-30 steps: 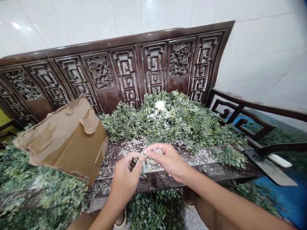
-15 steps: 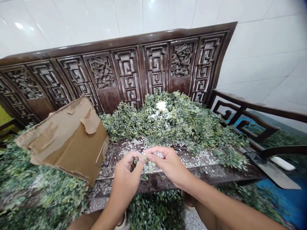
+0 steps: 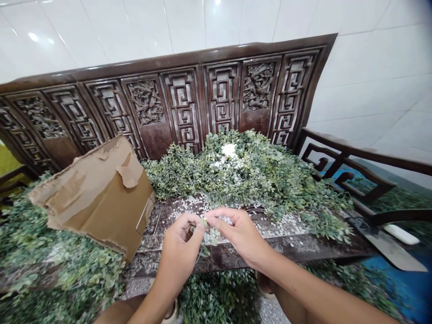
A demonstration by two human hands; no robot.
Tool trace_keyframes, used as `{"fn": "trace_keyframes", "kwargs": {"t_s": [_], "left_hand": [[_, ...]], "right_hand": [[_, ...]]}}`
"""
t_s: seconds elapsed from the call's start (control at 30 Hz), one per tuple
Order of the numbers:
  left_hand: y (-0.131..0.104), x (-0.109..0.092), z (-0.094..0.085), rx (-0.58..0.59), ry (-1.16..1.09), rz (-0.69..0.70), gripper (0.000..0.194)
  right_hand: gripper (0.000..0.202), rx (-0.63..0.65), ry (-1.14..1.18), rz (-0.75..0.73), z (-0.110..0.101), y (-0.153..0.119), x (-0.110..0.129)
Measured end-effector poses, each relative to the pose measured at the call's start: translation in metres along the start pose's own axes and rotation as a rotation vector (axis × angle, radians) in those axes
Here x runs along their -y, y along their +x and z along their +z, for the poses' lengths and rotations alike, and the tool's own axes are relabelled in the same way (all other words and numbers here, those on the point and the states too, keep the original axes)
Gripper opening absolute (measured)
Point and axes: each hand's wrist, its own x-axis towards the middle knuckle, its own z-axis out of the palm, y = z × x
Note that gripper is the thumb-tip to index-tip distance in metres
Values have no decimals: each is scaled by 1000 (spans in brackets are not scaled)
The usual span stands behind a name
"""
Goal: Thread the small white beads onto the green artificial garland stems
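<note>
Between my two hands is a small leafy sprig, with pale green leaves hanging below the fingers. My left hand is closed on it, thumb against the bent fingers. The thumb and forefinger of my right hand pinch at the sprig's top, touching my left fingertips; what exactly they grip there is too small to make out. Behind the hands, small white pieces lie scattered over the dark wooden seat. A big heap of green leafy sprigs rests there, with a pile of white pieces on top.
A torn cardboard piece leans on the left, near a thin metal wire frame. The carved bench back stands behind. At right, a cleaver and a white object lie by the armrest. More greenery sits below.
The view has shifted slightly, so everything sits a little further right and lower. Both hands keep nearly the same pose on the sprig.
</note>
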Motion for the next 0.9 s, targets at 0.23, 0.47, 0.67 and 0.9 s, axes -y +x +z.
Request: {"fn": "trace_keyframes", "kwargs": {"t_s": [0.23, 0.47, 0.67, 0.9], "left_hand": [[0, -2, 0, 1, -29, -6, 15], [0, -4, 1, -3, -33, -5, 15], [1, -3, 1, -23, -25, -7, 15], [0, -1, 1, -13, 4, -13, 16]], "right_hand": [[17, 9, -6, -1, -1, -1, 2], [14, -18, -36, -16, 1, -2, 6], [15, -17, -78, -51, 1, -1, 4], [15, -33, -173, -179, 2, -1, 2]]}}
